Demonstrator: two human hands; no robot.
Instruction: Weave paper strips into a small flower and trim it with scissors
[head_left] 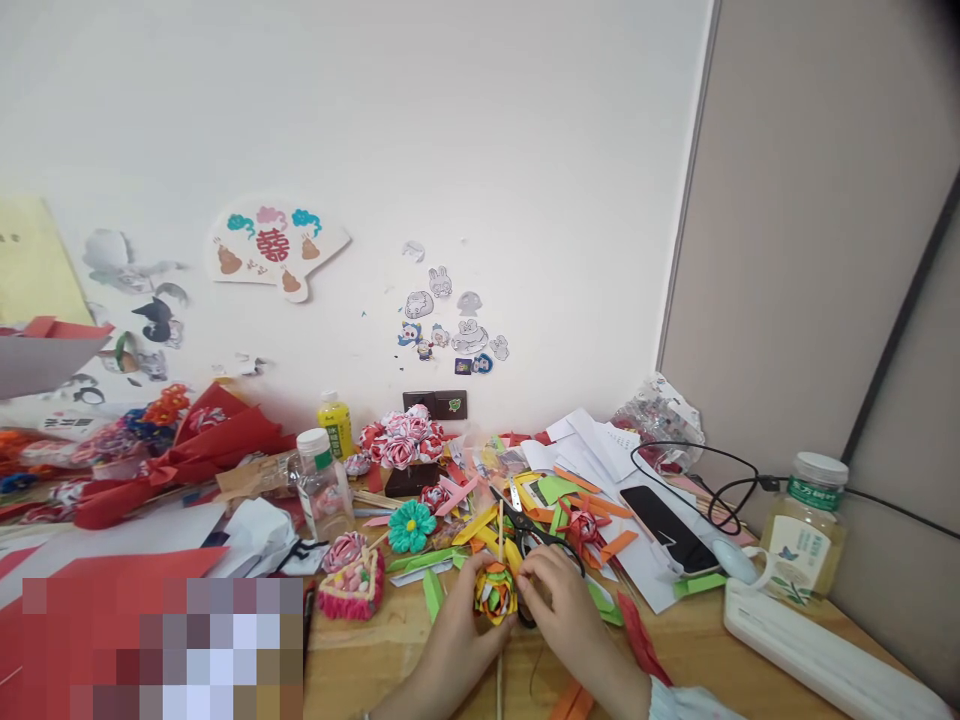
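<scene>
My left hand (461,625) is closed around a multicoloured paper flower (495,594) of yellow, green and orange folds. A thin wooden stick (500,690) runs below the flower toward the lower edge. At the flower's right side, my right hand (561,605) pinches a yellow paper strip (513,557) against it. Black-handled scissors (534,535) lie just behind, partly hidden by my right hand. A teal yarn flower (411,527) and a heart-shaped box with a pink fringe (352,588) lie to the left of my hands.
Coloured paper scraps and white sheets (592,450) cover the back of the wooden table (375,660). A phone (667,528), a black cable, a labelled jar (806,530) and a long white object (817,640) stand right. A clear jar (322,490) and red-wrapped bouquets (187,460) are left.
</scene>
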